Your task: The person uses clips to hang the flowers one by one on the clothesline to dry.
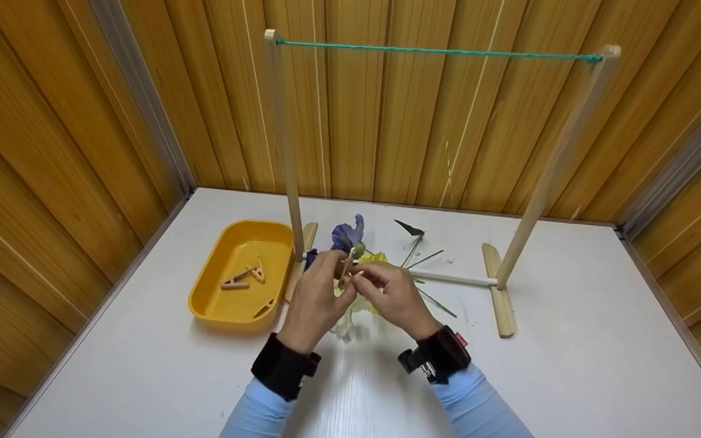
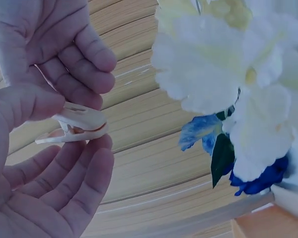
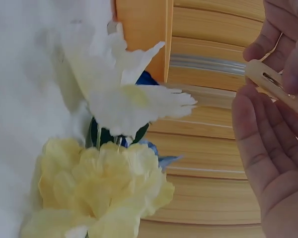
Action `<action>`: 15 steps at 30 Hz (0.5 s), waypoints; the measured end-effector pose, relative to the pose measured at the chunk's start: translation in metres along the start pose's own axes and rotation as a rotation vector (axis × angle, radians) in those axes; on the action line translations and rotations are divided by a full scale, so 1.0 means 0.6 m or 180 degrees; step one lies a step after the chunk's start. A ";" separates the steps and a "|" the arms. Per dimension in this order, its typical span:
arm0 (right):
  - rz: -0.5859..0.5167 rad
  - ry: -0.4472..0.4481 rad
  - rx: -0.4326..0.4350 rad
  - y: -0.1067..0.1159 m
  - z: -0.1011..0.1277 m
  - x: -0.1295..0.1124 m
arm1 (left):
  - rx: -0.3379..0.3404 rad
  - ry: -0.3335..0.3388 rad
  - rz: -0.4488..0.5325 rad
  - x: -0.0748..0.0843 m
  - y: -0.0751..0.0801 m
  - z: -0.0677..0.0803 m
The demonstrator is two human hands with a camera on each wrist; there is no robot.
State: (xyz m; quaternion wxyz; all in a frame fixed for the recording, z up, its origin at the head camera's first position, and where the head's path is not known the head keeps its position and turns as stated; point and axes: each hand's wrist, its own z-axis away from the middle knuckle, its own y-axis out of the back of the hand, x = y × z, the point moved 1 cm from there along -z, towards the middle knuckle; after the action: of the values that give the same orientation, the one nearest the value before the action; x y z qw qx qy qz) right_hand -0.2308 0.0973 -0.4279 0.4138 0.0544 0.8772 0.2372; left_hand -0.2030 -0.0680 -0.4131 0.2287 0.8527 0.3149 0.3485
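Observation:
Both hands meet in front of the flowers, around a light wooden clothespin (image 2: 82,121). My left hand (image 1: 315,298) pinches it between the thumb and fingers. My right hand (image 1: 396,295) has its fingertips at the clothespin's end, seemingly pinching it; in the right wrist view the clothespin (image 3: 268,82) lies against these fingertips, and the right thumb is hidden. Behind and below the hands are artificial flowers: a blue-purple one (image 1: 347,234), a white one (image 2: 260,79) and a yellow one (image 3: 104,188). The hands partly cover them in the head view.
A yellow tray (image 1: 201,307) with several clothespins (image 1: 238,280) stands at the left. A wooden frame with a left post (image 1: 283,146) and a right post (image 1: 545,176) carries a green string (image 1: 435,50). Thin green stems (image 1: 439,302) and a dark leaf (image 1: 409,229) lie near the crossbar.

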 end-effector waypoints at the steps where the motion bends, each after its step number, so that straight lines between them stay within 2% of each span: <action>1: 0.0149 0.0104 0.0034 0.002 0.005 0.001 | -0.0012 -0.0003 0.0039 0.001 -0.004 0.001; 6: 0.0602 0.0436 0.0207 0.008 0.027 0.006 | -0.0058 -0.0046 0.0234 0.005 -0.017 0.003; 10: 0.0746 0.0433 0.0298 0.008 0.042 0.010 | -0.0126 -0.0021 0.0318 0.007 -0.025 0.005; 15: 0.0722 0.0434 0.0351 0.008 0.056 0.016 | -0.0221 -0.0004 0.0398 0.008 -0.032 0.009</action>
State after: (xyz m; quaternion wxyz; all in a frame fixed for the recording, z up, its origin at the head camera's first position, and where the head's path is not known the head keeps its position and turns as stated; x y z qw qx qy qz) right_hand -0.2121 0.1171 -0.4507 0.3202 0.1596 0.9032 0.2370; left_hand -0.2035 -0.0520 -0.4261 0.2362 0.8624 0.2487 0.3723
